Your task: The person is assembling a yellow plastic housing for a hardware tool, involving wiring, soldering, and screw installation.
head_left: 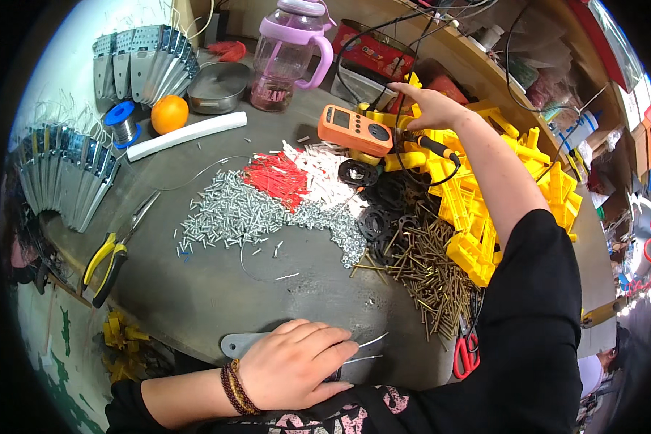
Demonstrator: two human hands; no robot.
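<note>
My left hand (pixel 296 362) lies at the near edge of the table, closed over a grey metal plate (pixel 236 345) with a rounded, holed end. Two thin wire ends (pixel 369 349) stick out on the right beneath its fingers; the rest of the piece is hidden. My right arm stretches to the back right, where my right hand (pixel 432 108) hangs with fingers apart above yellow plastic parts (pixel 456 195). Below it lies a black-handled soldering iron (pixel 434 147) with a cable. An orange meter (pixel 354 130) with a socket stands just left of that hand.
Mid-table are heaped silver screws (pixel 231 213), red sleeves (pixel 276 179), white sleeves (pixel 325 170), black rings (pixel 372 223) and long brass-coloured screws (pixel 430 282). Pliers (pixel 112 257), solder spool (pixel 121 123), an orange (pixel 170 114) and stacked metal plates (pixel 69 170) are left; scissors (pixel 466 353) lie right.
</note>
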